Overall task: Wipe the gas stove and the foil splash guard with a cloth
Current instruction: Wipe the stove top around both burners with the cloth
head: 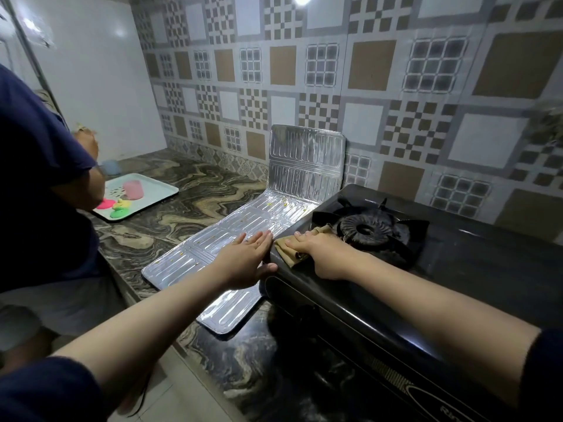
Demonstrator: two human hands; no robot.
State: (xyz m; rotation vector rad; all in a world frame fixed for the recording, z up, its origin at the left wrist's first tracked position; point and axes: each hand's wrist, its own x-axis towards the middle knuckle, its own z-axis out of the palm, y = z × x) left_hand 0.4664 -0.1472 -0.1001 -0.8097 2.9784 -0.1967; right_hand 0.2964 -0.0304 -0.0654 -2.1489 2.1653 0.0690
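Note:
A black gas stove (pixel 451 269) stands on the marble counter, its round burner (pixel 365 229) under a dark pan support. A tan cloth (pixel 289 249) lies on the stove's left top edge, pressed flat under my right hand (pixel 320 254). My left hand (pixel 246 260) rests beside it with fingers straight, its palm on the stove's left side and its thumb hooked on the corner. The silver foil splash guard (pixel 243 226) lies mostly flat on the counter left of the stove. Its far panel (pixel 304 159) leans upright against the tiled wall. Small yellow crumbs dot the foil.
Another person in a dark blue shirt (pixel 39 178) stands at the left by a white tray (pixel 152 190) holding a pink cup and coloured lids. The patterned tile wall (pixel 396 86) runs behind the stove. The counter's front edge (pixel 182 348) drops to the floor.

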